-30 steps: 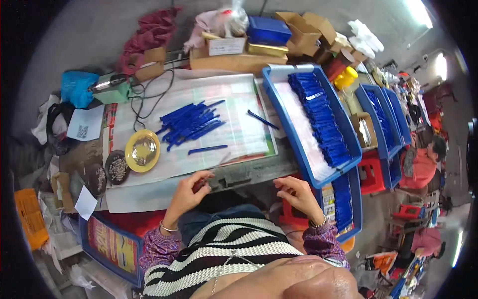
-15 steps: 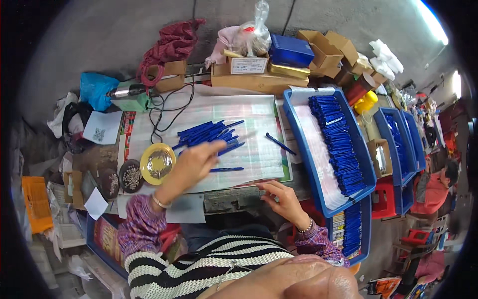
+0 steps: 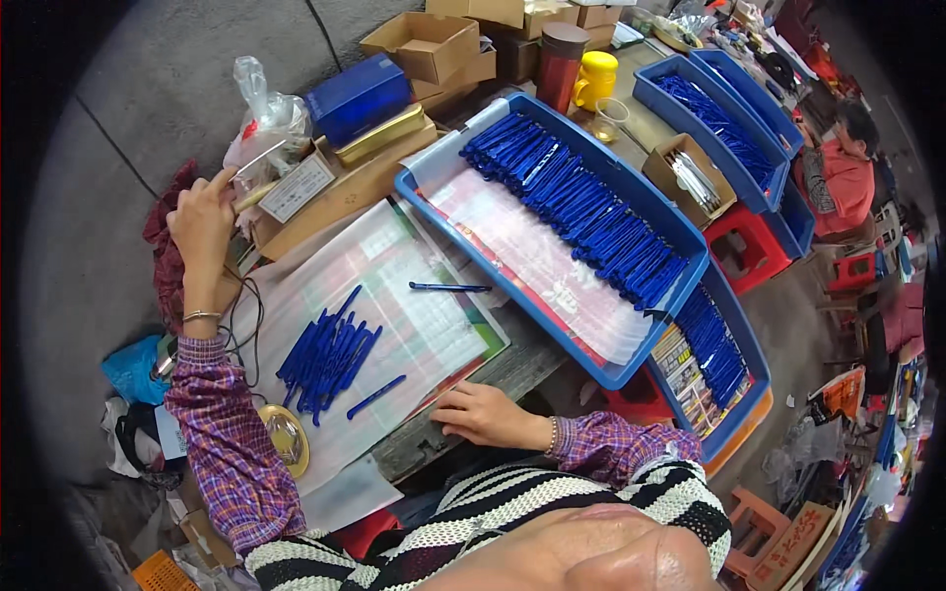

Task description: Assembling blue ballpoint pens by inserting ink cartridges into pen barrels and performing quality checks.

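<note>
My left hand (image 3: 202,219) is raised at the far left, by the cardboard box with a white label (image 3: 299,187). Its fingertips pinch a thin pale rod (image 3: 262,158) that points up and right; its exact kind is unclear. Below lies a heap of slim blue pen-like sticks (image 3: 330,360) on the paper-covered board (image 3: 394,330). One loose blue stick (image 3: 376,396) rests closer to me, and another blue stick (image 3: 448,287) lies near the tray. At the table's front edge, my right hand (image 3: 483,414) rests with loosely bent fingers, holding nothing visible.
A blue tray (image 3: 631,369) with rows of blue sticks stands at the right; another tray (image 3: 754,394) sits lower beside it. A yellow dish (image 3: 299,463) lies under my left forearm. Behind are a blue box (image 3: 357,100), a yellow container (image 3: 595,79) and a seated person (image 3: 845,177).
My left hand has gone from above the heap to the far left and now pinches a thin rod. My right hand has settled against the table edge. The view has turned rightward.
</note>
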The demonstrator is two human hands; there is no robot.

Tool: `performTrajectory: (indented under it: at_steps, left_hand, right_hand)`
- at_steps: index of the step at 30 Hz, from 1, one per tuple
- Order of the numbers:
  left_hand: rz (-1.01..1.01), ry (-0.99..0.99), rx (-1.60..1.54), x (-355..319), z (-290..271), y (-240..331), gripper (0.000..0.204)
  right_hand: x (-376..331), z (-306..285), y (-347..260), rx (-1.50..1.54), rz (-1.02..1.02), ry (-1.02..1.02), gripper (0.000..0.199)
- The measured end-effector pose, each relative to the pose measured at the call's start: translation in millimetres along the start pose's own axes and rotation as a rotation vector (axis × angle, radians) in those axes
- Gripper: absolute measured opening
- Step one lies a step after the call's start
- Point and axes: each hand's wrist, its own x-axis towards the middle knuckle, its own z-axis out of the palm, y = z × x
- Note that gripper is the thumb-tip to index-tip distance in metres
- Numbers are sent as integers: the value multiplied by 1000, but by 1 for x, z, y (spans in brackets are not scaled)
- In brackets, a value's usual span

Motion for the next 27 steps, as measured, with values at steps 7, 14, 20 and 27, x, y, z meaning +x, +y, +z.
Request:
performTrajectory:
  at_steps: [7,14,20,27]
  left_hand:
    - [70,-82,128,7,26,-18,26]
    - [167,-140,-43,30,40,19,31]
    - [123,-92,-127,16,48,28,33]
    - [40,110,-440,-13,-13,24,21]
  right_hand:
    - [2,13,10,64,58,18,22]
    - [4,10,4,32,46,50,21]
    - [5,11,2,55,30,44,20]
    - [7,12,5,54,59,48,21]
